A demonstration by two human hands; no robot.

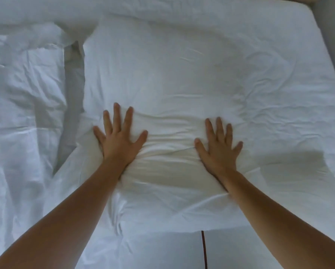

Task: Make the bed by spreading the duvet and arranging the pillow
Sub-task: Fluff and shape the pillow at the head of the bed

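Note:
A large white pillow (162, 74) lies flat in the middle of the bed. My left hand (120, 138) presses palm-down on its near left part, fingers spread. My right hand (220, 144) presses palm-down on its near right part, also with fingers apart. The fabric between the two hands is creased. A rumpled white duvet (23, 105) is bunched along the left side and across the top left. Neither hand holds anything.
White sheet (298, 117) covers the mattress to the right of the pillow. A grey gap (73, 90) shows between duvet and pillow. The bed's right edge (326, 45) meets grey floor. A thin dark strip (204, 249) runs down at the bottom centre.

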